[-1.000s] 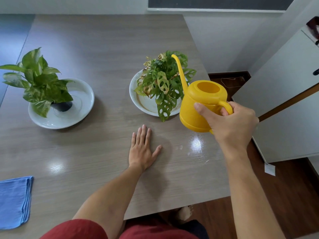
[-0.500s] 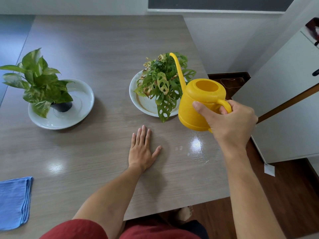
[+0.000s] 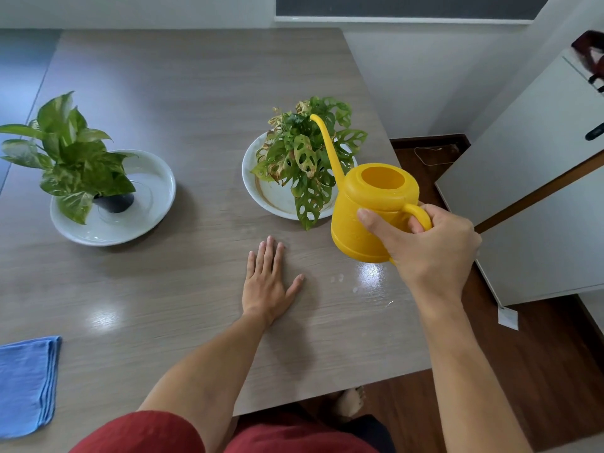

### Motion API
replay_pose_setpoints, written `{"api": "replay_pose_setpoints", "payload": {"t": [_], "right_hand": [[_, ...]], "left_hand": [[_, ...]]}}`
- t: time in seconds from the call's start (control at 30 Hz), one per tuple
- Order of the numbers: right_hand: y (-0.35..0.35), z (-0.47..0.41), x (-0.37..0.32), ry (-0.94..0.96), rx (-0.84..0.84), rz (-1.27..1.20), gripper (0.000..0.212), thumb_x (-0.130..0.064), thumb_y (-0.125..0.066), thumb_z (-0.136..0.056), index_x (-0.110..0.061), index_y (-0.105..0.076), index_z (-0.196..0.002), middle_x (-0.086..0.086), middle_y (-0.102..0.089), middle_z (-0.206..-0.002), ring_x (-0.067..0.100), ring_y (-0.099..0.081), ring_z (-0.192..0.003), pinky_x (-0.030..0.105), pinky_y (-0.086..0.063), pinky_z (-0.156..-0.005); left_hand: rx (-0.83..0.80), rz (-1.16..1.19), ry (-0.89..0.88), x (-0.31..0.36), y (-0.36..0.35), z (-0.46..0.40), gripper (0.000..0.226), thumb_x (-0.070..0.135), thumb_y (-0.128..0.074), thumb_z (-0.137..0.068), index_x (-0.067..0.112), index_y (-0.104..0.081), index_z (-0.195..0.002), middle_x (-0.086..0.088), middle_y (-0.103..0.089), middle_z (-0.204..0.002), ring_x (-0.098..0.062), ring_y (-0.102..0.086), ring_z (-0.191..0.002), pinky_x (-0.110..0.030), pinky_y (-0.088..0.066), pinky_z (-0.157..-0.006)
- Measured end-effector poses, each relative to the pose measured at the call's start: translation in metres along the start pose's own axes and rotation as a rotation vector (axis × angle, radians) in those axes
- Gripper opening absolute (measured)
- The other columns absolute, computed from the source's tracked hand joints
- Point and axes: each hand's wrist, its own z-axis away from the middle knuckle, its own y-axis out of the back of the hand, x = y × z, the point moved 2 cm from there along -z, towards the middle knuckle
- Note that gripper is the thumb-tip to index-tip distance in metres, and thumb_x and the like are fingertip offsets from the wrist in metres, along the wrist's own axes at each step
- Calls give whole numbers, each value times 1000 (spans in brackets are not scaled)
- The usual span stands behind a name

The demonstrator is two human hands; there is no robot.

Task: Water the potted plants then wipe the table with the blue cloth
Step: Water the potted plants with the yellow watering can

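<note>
My right hand (image 3: 428,246) grips the handle of a yellow watering can (image 3: 369,210), held above the table with its long spout reaching over the holey-leaved plant (image 3: 304,155). That plant stands in a white dish (image 3: 274,201) at centre right. A second plant (image 3: 72,152) with broad variegated leaves grows from a dark pot in a white dish (image 3: 153,197) at the left. My left hand (image 3: 266,282) rests flat, fingers straight, on the grey table (image 3: 183,103). The folded blue cloth (image 3: 26,384) lies at the table's near left corner.
Small water drops (image 3: 340,279) glisten on the table under the can. A white cabinet door (image 3: 549,178) stands close off the table's right edge, over dark wooden floor (image 3: 539,371). A white wall runs behind the table's far right.
My right hand has shifted the watering can slightly left and tipped it forward, bringing the spout further over the holey-leaved plant. My left hand has stayed in place.
</note>
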Motion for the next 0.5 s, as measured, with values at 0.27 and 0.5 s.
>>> {"api": "replay_pose_setpoints", "payload": {"t": [0.27, 0.5], "right_hand": [[-1, 8, 1, 22, -10, -45, 59, -63, -85, -62, -14, -52, -54, -8, -55, -51, 8, -53, -48, 31, -51, -48], [0, 18, 4, 80, 6, -115, 48, -50, -89, -66, -34, -46, -56, -23, -51, -55, -7, -57, -56, 5, -41, -49]], "left_hand": [[0, -4, -3, 0, -1, 0, 88, 72, -20, -95, 16, -2, -160, -5, 12, -167, -18, 18, -153, -42, 7, -125], [-4, 8, -3, 0, -1, -1, 89, 73, -17, -94, 16, -3, -160, -5, 10, -168, -19, 16, -153, -42, 8, -125]]}}
